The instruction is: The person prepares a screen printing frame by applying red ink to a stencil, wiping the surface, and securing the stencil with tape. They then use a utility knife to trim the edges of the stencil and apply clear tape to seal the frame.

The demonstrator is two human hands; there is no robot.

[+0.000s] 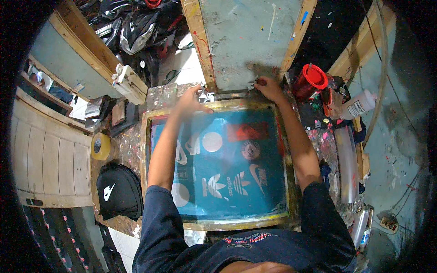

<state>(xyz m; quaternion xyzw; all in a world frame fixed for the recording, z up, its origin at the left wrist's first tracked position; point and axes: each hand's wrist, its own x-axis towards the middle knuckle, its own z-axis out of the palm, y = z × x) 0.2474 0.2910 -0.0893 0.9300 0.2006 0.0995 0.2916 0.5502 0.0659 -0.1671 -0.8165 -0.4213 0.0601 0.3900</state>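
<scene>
A screen printing frame [150, 132] lies flat before me, its wooden border stained yellow. Its blue mesh [209, 164] carries several pale logo shapes and a red-stained patch at the upper right. Over the far left edge of the border is my left hand [193, 102], thumb and fingers apart, slightly blurred, with nothing in it. At the far edge, my right hand [269, 88] has its fingers curled together beside a small metal piece [251, 85]. Whatever those fingers pinch is too small to make out. Both forearms reach across the frame's sides.
A stained worktable [120, 150] bears black fabric pieces [119, 191] and a yellow tape roll [100, 146] at left. At right stand a red paint can [312, 81] and a white bottle [359, 104]. Behind the frame rises a wood-edged panel [246, 41]. A motorcycle [136, 34] is beyond.
</scene>
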